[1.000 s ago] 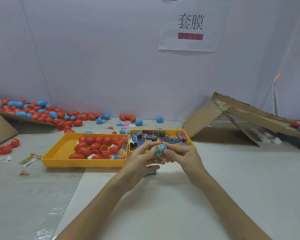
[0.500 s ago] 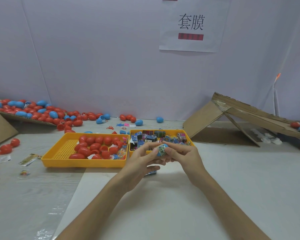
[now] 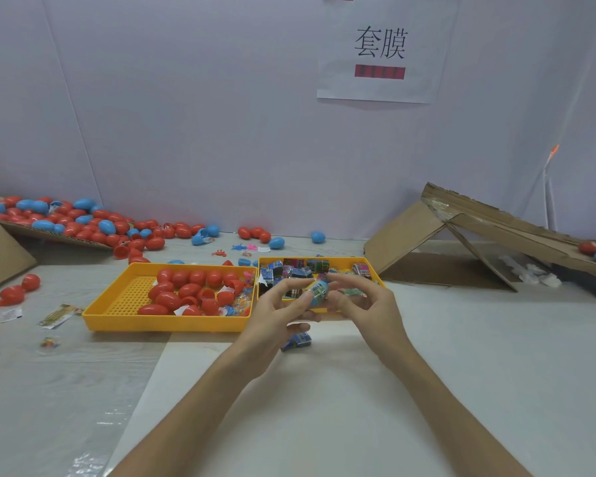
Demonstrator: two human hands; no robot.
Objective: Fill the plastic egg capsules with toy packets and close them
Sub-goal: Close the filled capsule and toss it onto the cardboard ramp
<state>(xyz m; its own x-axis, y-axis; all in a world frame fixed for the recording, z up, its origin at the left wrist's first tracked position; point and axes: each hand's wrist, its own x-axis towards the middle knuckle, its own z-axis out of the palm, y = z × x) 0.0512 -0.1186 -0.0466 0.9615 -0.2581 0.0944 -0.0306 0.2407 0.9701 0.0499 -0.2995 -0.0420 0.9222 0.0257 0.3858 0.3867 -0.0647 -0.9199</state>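
Fingers (image 3: pixel 300 303) of the left hand (image 3: pixel 272 316) and of the right hand (image 3: pixel 370 304) curl round one blue egg capsule (image 3: pixel 317 292) at centre frame, just in front of the right-hand yellow tray (image 3: pixel 341 259). The capsule is judged light, rigid and smooth, so it may slip. Take hold across both halves near the seam; avoid the rounded tips.
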